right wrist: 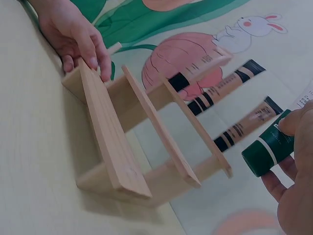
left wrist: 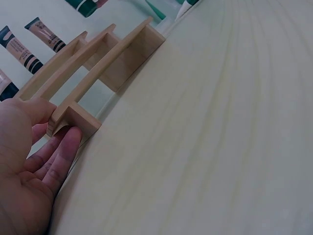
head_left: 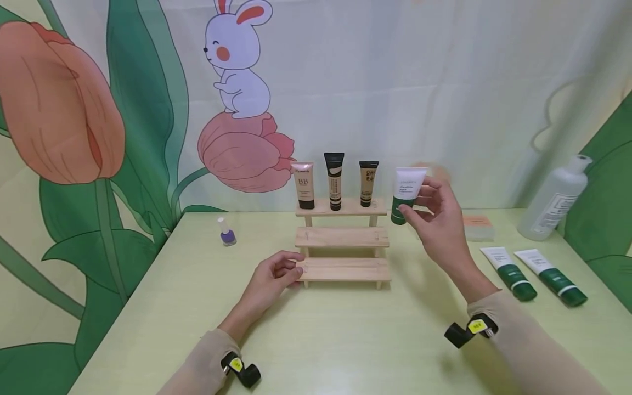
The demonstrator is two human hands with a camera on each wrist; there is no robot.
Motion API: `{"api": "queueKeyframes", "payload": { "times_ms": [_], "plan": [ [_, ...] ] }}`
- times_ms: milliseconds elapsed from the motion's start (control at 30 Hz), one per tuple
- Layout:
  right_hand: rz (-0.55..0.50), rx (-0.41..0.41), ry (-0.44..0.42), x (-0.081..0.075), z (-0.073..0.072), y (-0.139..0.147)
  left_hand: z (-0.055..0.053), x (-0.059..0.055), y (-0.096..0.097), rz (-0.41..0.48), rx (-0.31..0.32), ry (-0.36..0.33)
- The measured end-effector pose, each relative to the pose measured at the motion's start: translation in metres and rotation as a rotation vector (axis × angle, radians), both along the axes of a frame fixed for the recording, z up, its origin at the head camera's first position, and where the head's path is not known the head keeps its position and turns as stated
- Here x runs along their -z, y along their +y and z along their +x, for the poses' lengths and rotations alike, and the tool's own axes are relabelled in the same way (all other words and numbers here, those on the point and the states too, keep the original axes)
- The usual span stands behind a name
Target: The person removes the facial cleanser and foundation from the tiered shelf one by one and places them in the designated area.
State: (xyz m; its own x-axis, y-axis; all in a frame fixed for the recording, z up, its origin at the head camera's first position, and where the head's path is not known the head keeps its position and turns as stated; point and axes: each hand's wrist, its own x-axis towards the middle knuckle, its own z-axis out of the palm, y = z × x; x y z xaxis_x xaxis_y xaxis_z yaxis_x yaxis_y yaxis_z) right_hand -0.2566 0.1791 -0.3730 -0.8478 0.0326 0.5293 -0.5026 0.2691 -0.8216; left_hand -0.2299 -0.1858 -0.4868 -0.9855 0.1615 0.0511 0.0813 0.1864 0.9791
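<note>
A wooden three-step display rack (head_left: 345, 269) stands on the table, and my left hand (head_left: 271, 277) pinches the left end of its lowest step. In the left wrist view the thumb and fingers (left wrist: 68, 147) hold that end from either side. My right hand (head_left: 439, 222) grips a white and green squeeze tube (head_left: 407, 184), cap down, in the air just right of the top step. Three tubes stand on that top step: a pink BB cream tube (head_left: 304, 186), a taller black and beige tube (head_left: 334, 184) and a smaller gold and black tube (head_left: 367, 186).
Two more white and green tubes (head_left: 508, 274) lie on the table at the right. Behind them are a large white bottle (head_left: 548, 203) and a low pale block (head_left: 478, 227). A purple nail polish bottle (head_left: 227, 233) stands left of the rack. A printed curtain (head_left: 345, 82) hangs behind.
</note>
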Motion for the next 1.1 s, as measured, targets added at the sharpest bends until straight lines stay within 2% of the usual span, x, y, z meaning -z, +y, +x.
{"api": "queueKeyframes", "payload": {
  "times_ms": [267, 433, 533, 700, 1100],
  "plan": [
    [-0.017, 0.061, 0.046, -0.007, -0.001, 0.034, 0.000, 0.002, 0.000, 0.003, -0.007, -0.003],
    [-0.038, 0.099, 0.034, -0.010, -0.001, 0.055, 0.000, 0.003, -0.001, 0.000, -0.013, -0.005],
    [-0.017, 0.144, 0.015, -0.009, 0.000, 0.069, 0.001, 0.001, -0.001, -0.001, -0.013, 0.000],
    [0.025, 0.210, -0.011, -0.003, 0.004, 0.090, 0.001, 0.001, -0.001, 0.002, -0.012, -0.003],
    [0.106, 0.282, -0.058, 0.024, 0.019, 0.119, -0.001, 0.000, 0.002, 0.017, 0.006, 0.000]
  ]
}}
